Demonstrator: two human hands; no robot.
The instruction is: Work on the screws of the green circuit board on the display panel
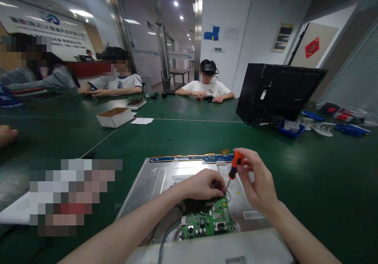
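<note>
My right hand [257, 179] grips an orange and black screwdriver [236, 162] by its handle, with the shaft slanting down to the upper right corner of a green circuit board [208, 218]. Close to the screwdriver's tip, my left hand [203, 184] has its fingers pinched together; whether they hold a screw or steady the tip is hidden. The board lies on the metal back of a display panel [141, 185]. Along the panel's far edge runs a narrow blue circuit strip [189, 158]. A grey cable [163, 240] curves beside the board's left side.
A black monitor [280, 92] stands at the right, near a blue tray [291, 129] and blue gloves [352, 130]. Farther left on the green table [183, 134] are an open white box [115, 117] and a paper [142, 121]. Several people sit around the table.
</note>
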